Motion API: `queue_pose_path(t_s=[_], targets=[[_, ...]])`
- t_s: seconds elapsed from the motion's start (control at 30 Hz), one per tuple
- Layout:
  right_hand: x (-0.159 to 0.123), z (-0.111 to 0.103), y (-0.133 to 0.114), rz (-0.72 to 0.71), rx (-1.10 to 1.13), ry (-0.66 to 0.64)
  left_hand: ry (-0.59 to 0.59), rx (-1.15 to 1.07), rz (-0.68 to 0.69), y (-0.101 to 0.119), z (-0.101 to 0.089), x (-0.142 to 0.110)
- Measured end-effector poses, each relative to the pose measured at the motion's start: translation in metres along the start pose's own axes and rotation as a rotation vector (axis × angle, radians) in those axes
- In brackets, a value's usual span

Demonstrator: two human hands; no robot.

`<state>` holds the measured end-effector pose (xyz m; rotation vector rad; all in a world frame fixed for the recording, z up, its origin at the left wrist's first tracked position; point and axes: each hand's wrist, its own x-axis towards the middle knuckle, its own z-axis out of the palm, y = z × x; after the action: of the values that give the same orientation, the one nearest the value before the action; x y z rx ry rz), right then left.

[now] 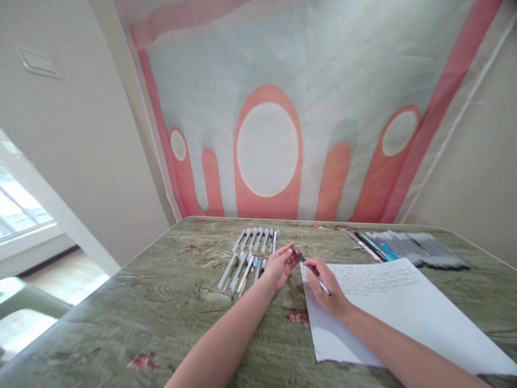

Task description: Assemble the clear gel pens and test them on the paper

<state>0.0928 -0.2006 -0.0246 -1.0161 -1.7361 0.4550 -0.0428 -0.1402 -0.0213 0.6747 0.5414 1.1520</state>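
Observation:
A slim pen (pixel 323 285) with a dark upper part and a clear-looking barrel slants between my hands, over the left edge of the paper. My right hand (pixel 329 288) is closed round its middle, resting by the paper. At the pen's dark far end the fingertips of my left hand (pixel 279 269) are pinched together; whether a cap sits there is too small to tell. The white sheet of paper (pixel 383 323) lies under my right forearm, with rows of handwriting along its top. Just left of my left hand lie pens in two rows, a back row (pixel 253 240) and a front row (pixel 238 272).
A wide spread of grey pens (pixel 428 250) lies at the table's back right, with a few coloured pens (pixel 371 246) at its left side. The wood-patterned table (pixel 161 302) reaches a wall covered by a pink and grey backdrop (pixel 266 151). Pale chairs (pixel 28 318) stand at left.

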Motion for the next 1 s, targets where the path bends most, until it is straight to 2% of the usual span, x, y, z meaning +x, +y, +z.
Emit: queue_pose_path(t_s=[0.17, 0.5, 1.0], targets=[[-0.0013, 0.0001, 0.0001, -0.070, -0.016, -0.015, -0.031, 0.067, 0.047, -0.0004, 0.0018, -0.0003], [-0.0038, 0.0008, -0.0024, -0.082, -0.056, -0.043, -0.041, 0.199, 0.108, 0.0016, 0.0040, -0.0033], [-0.0011, 0.0028, 0.0031, -0.085, -0.060, -0.020, -0.031, 0.199, 0.114, 0.0037, 0.0076, -0.0030]])
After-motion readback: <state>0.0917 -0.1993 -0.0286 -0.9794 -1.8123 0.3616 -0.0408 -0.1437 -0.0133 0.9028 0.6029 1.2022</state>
